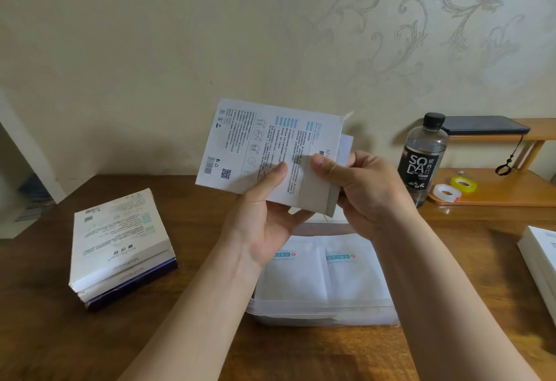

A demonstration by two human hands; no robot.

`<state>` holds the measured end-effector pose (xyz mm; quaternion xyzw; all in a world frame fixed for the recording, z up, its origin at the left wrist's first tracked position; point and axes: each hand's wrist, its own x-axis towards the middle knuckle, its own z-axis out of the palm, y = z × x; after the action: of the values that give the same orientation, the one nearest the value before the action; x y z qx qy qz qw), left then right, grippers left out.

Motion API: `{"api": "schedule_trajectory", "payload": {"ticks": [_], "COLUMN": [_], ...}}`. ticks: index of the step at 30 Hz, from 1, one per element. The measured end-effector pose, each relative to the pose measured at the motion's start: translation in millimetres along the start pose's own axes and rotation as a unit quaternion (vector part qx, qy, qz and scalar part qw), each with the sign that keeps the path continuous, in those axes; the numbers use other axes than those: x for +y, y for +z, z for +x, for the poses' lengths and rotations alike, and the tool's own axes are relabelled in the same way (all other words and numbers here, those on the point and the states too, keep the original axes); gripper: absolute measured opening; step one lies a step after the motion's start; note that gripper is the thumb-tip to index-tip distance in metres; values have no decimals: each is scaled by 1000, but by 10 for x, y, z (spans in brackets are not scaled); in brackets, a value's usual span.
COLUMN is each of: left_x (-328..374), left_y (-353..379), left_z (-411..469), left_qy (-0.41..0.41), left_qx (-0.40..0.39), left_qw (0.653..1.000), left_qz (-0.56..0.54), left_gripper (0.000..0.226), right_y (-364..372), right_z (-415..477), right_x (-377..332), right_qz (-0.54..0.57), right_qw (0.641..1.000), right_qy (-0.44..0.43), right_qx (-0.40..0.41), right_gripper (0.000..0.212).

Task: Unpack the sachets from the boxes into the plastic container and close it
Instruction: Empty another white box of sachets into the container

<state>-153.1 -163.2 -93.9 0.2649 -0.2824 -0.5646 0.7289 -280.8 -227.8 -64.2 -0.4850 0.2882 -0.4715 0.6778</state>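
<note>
Both hands grip the box (264, 139) at mid-frame above the plastic container (322, 311) with sachets (301, 275) in it, the left hand (264, 224) curling its fingers (278, 170) around it and the right hand (361, 188) pinching its open end, so if it tips, the contents may slide onto the worktop (186, 224).

Matt cardboard box (264, 145), glossy wooden table (195, 305)
</note>
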Motion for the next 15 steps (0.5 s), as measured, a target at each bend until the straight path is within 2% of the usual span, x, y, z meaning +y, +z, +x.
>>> {"api": "schedule_trajectory", "payload": {"ticks": [2,5,7,15], "left_x": [-18,4,15,28], "left_y": [13,15,1,10], "left_z": [-7,3,16,30], "left_qy": [5,10,13,3], "left_qx": [23,50,68,142], "left_qw": [1000,998,997,988], "left_qz": [2,-23,-30,-65], "left_gripper": [34,24,19,12], "right_y": [2,-27,-25,107], "right_z": [-7,-8,-16,-33], "right_x": [-28,-85,-110,-108], "right_qz": [-8,-36,-60,-75], "right_qw": [1000,998,997,995], "right_qy": [0,18,18,4], "right_qx": [-8,-41,-43,67], "right_gripper": [34,16,14,19]}}
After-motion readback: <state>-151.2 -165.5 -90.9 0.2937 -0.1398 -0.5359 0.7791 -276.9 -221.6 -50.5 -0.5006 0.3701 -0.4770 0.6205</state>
